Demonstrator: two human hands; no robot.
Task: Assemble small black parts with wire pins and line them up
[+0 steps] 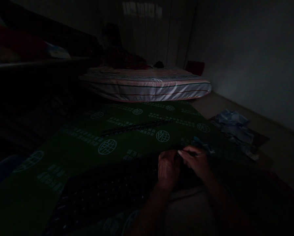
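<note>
A long dark piece (107, 186), marked with rows of small pale glints, lies across a green printed sheet (83, 157); the dimness hides its exact kind. Over its far right part, my left hand (168, 167) is curled closed, knuckles up, with whatever lies beneath its fingers out of sight. Close beside it, my right hand (196, 160) pinches thumb and finger together near the left hand's fingertips. What the pinch holds is too small and dark to make out. A small bluish item (199, 142) lies just beyond my right hand.
Narrow dark strips (137, 127) lie farther back on the sheet. Behind stands a bed with a striped cover (149, 87). Crumpled pale blue cloth (231, 119) is on the floor at right, and a shelf (73, 59) with things on it runs along the left.
</note>
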